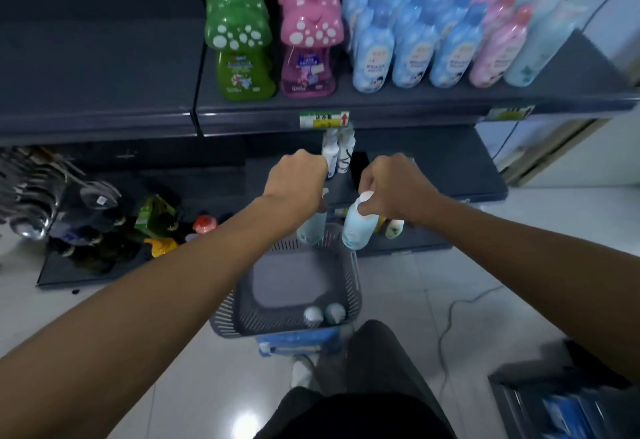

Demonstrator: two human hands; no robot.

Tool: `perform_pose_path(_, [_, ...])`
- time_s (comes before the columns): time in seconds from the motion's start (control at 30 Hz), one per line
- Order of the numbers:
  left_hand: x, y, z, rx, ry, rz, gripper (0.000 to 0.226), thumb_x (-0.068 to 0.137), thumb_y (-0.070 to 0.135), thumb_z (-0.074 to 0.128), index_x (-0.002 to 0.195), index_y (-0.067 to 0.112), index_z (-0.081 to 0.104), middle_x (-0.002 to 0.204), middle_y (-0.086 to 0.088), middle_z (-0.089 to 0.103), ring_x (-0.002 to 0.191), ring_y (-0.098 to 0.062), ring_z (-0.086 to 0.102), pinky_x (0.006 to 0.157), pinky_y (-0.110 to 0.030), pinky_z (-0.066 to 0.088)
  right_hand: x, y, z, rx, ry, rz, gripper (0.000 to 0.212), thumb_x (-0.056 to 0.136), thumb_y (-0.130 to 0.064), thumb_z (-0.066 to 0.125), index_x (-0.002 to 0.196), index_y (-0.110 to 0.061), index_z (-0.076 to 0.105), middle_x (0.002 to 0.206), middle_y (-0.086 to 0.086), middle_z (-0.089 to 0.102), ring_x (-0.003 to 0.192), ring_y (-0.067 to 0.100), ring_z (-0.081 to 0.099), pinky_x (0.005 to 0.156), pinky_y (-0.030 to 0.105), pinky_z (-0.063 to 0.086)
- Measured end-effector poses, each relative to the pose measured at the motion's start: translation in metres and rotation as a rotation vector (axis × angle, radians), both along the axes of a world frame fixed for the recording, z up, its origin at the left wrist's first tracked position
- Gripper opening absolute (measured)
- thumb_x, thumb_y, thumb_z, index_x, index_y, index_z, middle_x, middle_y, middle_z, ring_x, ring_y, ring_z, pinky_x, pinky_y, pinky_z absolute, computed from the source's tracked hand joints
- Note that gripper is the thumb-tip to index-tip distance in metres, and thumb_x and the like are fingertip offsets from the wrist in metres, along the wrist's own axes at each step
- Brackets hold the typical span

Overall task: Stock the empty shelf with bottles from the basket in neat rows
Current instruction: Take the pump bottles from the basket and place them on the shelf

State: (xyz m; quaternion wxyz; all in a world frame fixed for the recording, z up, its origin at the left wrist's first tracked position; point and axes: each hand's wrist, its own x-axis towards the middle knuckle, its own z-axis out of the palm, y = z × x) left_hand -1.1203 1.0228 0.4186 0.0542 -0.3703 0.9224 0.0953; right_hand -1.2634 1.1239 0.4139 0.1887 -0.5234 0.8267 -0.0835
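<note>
You're mid-carry at centre frame: left hand (298, 178) grips the left bottle (311, 232), right hand (391, 185) pinches the right bottle (358, 227) by its neck, both above the grey basket (355, 282) (two remain inside). Next, stand them beside the white bottles (337, 151) on the dark shelf (433, 168), in line.

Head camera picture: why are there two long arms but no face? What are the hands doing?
The camera sits on the person's head and looks down, so only their arms and legs show. The left hand and right hand each grip a pale blue bottle by its top: the left bottle and the right bottle. Under them is a grey basket with two more bottles inside. Ahead, two white bottles stand on a dark shelf. The shelf above holds green bottles, pink bottles and blue bottles.
</note>
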Motion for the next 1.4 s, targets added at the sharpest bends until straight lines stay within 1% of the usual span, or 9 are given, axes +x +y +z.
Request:
perform_pose_path(0.2, [-0.021, 0.007, 0.062, -0.055, 0.066, -0.104, 0.039, 0.07, 0.028, 0.087, 0.101, 0.009, 0.072, 0.094, -0.011, 0.066, 0.086, -0.034, 0.064, 0.075, -0.044, 0.059, -0.024, 0.01, 0.061, -0.074, 0.046, 0.016, 0.017, 0.064, -0.023, 0.084, 0.078, -0.017, 0.077, 0.075, -0.008, 0.069, 0.078, 0.017, 0.068, 0.064, 0.027, 0.053])
perform_pose_path(0.3, [-0.033, 0.012, 0.089, -0.088, 0.107, -0.137, 0.041, 0.069, 0.031, 0.088, 0.1, 0.008, 0.073, 0.094, -0.011, 0.069, 0.086, -0.032, 0.065, 0.076, -0.044, 0.059, -0.037, 0.016, 0.089, -0.098, 0.093, 0.034, 0.017, 0.065, -0.024, 0.083, 0.079, -0.016, 0.079, 0.072, -0.012, 0.067, 0.078, 0.013, 0.068, 0.061, 0.024, 0.047])
perform_pose_path(0.57, [-0.073, 0.031, 0.14, -0.112, 0.204, -0.223, 0.033, 0.069, 0.034, 0.088, 0.089, 0.01, 0.076, 0.085, -0.004, 0.071, 0.079, -0.023, 0.068, 0.07, -0.039, 0.061, -0.078, 0.042, 0.146, -0.097, 0.16, -0.008, 0.018, 0.069, -0.024, 0.084, 0.086, -0.021, 0.08, 0.083, -0.011, 0.074, 0.083, 0.009, 0.067, 0.066, 0.023, 0.051])
perform_pose_path(0.83, [-0.122, 0.049, 0.176, -0.152, 0.258, -0.326, 0.034, 0.069, 0.033, 0.085, 0.09, 0.008, 0.076, 0.086, -0.005, 0.072, 0.08, -0.023, 0.069, 0.069, -0.04, 0.061, -0.131, 0.074, 0.182, -0.123, 0.179, -0.036, 0.013, 0.068, -0.024, 0.084, 0.079, -0.027, 0.077, 0.078, -0.017, 0.071, 0.077, 0.003, 0.066, 0.058, 0.016, 0.044])
perform_pose_path(0.93, [-0.145, 0.058, 0.184, -0.167, 0.256, -0.358, 0.03, 0.069, 0.031, 0.084, 0.087, 0.008, 0.077, 0.085, -0.005, 0.073, 0.079, -0.021, 0.068, 0.069, -0.039, 0.061, -0.156, 0.084, 0.194, -0.13, 0.178, -0.029, 0.016, 0.066, -0.025, 0.084, 0.081, -0.026, 0.079, 0.077, -0.016, 0.072, 0.076, 0.003, 0.067, 0.063, 0.02, 0.052])
perform_pose_path(1.07, [-0.186, 0.07, 0.195, -0.172, 0.234, -0.396, 0.028, 0.068, 0.031, 0.082, 0.085, 0.01, 0.076, 0.075, -0.002, 0.068, 0.081, -0.021, 0.066, 0.065, -0.036, 0.058, -0.197, 0.093, 0.208, -0.099, 0.176, 0.011, 0.011, 0.065, -0.023, 0.083, 0.074, -0.026, 0.077, 0.067, -0.019, 0.071, 0.07, 0.001, 0.067, 0.066, 0.022, 0.056])
perform_pose_path(1.17, [-0.226, 0.083, 0.201, -0.198, 0.222, -0.418, 0.024, 0.069, 0.025, 0.081, 0.066, 0.012, 0.062, 0.059, 0.002, 0.045, 0.102, -0.034, 0.062, 0.059, -0.035, 0.046, -0.235, 0.097, 0.216, -0.077, 0.189, 0.055, 0.01, 0.065, -0.025, 0.081, 0.072, -0.027, 0.075, 0.064, -0.025, 0.069, 0.066, -0.006, 0.065, 0.063, 0.02, 0.056])
perform_pose_path(1.27, [-0.265, 0.098, 0.208, -0.232, 0.112, -0.401, 0.032, 0.074, 0.028, 0.078, 0.062, 0.005, 0.06, 0.058, -0.014, 0.047, 0.119, -0.046, 0.053, 0.089, -0.048, 0.048, -0.274, 0.101, 0.22, -0.056, 0.186, 0.103, 0.011, 0.065, -0.024, 0.081, 0.075, -0.025, 0.077, 0.067, -0.019, 0.072, 0.067, -0.004, 0.066, 0.065, 0.022, 0.057])
perform_pose_path(1.4, [-0.32, 0.106, 0.208, -0.255, 0.078, -0.386, 0.028, 0.075, 0.029, 0.075, 0.064, 0.008, 0.059, 0.063, -0.007, 0.056, 0.097, -0.03, 0.06, 0.102, -0.054, 0.042, -0.332, 0.101, 0.224, -0.045, 0.178, 0.157, 0.011, 0.065, -0.023, 0.081, 0.075, -0.025, 0.076, 0.065, -0.02, 0.071, 0.064, -0.002, 0.067, 0.059, 0.022, 0.056])
